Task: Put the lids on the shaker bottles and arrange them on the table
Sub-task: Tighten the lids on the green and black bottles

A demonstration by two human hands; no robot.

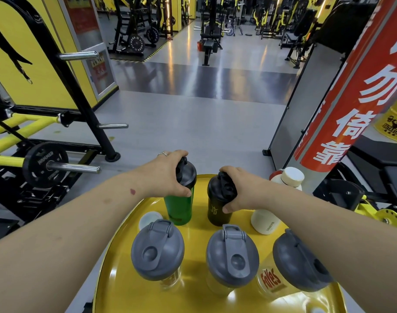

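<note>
On the round yellow table (116, 288) a green shaker bottle (179, 208) stands upright with a black lid; my left hand (168, 175) grips that lid from the left. Beside it to the right a black shaker bottle (215, 211) also wears a black lid, and my right hand (240, 193) wraps around its top. Three clear bottles with grey lids stand in a near row: left (158, 249), middle (232, 256), right (299, 263). A white bottle (265, 221) stands under my right forearm. A small white cap (149, 220) lies left of the green bottle.
Another white bottle with a cream cap (290, 177) stands at the table's far right edge, next to a red banner pillar (355, 93). Weight racks and a plate-loaded bar (46, 166) stand to the left. Grey gym floor stretches ahead.
</note>
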